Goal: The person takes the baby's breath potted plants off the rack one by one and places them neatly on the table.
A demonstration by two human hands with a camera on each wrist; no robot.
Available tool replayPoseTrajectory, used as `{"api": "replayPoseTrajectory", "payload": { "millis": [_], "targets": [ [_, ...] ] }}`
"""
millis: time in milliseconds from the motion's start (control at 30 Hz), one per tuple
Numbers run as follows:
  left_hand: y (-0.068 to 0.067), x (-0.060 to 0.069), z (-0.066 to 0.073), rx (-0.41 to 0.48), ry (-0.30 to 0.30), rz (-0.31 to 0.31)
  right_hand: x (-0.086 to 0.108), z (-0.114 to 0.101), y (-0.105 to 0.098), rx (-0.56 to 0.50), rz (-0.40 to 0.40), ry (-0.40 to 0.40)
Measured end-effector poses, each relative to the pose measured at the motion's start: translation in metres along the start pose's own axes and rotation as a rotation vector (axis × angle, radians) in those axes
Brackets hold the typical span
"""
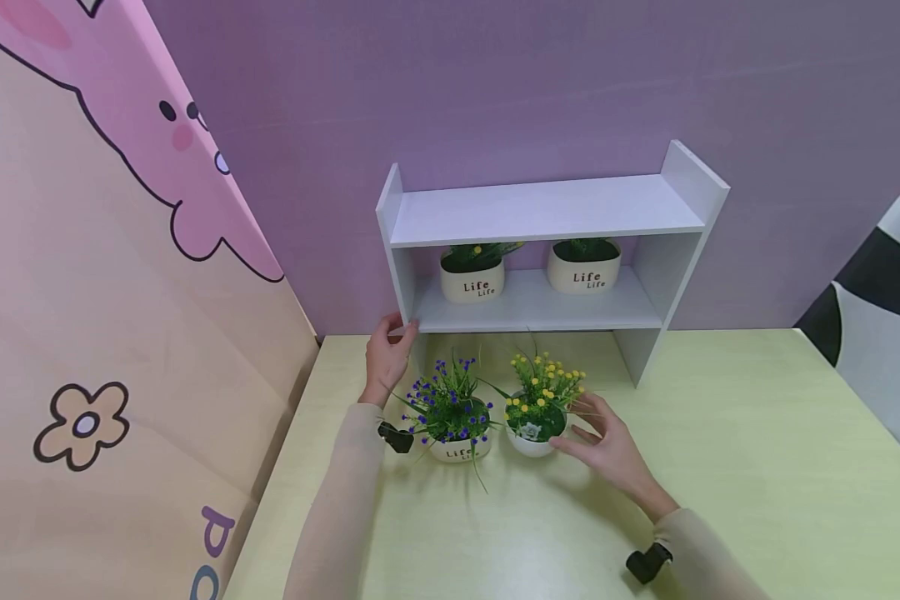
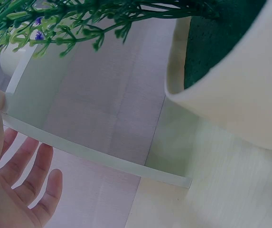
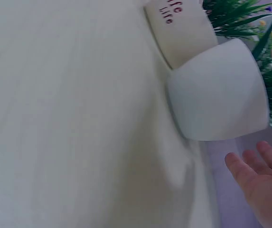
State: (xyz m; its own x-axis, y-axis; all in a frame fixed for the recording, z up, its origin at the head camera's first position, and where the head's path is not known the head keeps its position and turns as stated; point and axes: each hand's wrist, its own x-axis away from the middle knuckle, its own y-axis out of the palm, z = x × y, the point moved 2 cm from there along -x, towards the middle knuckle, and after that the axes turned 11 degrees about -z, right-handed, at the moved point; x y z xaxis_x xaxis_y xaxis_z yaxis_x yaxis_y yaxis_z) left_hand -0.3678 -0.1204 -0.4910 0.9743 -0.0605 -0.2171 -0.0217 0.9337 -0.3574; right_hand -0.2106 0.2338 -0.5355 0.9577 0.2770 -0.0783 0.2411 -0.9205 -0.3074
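In the head view my left hand point(image 1: 388, 360) holds the left side panel of a white shelf point(image 1: 532, 315). The left wrist view shows the thumb on one side of the panel edge point(image 2: 93, 154) and the fingers of my left hand point(image 2: 22, 180) on the other. My right hand point(image 1: 606, 446) is beside a round white pot point(image 1: 530, 447) with yellow flowers point(image 1: 546, 387). In the right wrist view its fingers are spread, with a gap between my right hand point(image 3: 264, 183) and the white pot point(image 3: 219, 95). Left of it stands an oval pot point(image 1: 459, 451) with purple flowers point(image 1: 450, 408).
Two cream pots with plants, one left point(image 1: 472, 286) and one right point(image 1: 585, 273), stand on the middle board. The top board point(image 1: 543, 208) is above them. The shelf and front pots stand on a pale table point(image 1: 757, 467), with a purple wall point(image 1: 532, 83) behind.
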Motion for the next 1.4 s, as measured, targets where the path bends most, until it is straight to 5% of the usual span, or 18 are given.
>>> {"api": "replayPoseTrajectory", "payload": {
  "millis": [767, 1400],
  "targets": [
    [-0.006, 0.000, -0.003, 0.002, -0.009, -0.002, -0.023, -0.069, -0.049, 0.084, 0.080, -0.215],
    [-0.002, -0.002, -0.002, 0.003, 0.004, -0.017, -0.062, -0.122, -0.071, 0.167, 0.038, -0.102]
  ]
}}
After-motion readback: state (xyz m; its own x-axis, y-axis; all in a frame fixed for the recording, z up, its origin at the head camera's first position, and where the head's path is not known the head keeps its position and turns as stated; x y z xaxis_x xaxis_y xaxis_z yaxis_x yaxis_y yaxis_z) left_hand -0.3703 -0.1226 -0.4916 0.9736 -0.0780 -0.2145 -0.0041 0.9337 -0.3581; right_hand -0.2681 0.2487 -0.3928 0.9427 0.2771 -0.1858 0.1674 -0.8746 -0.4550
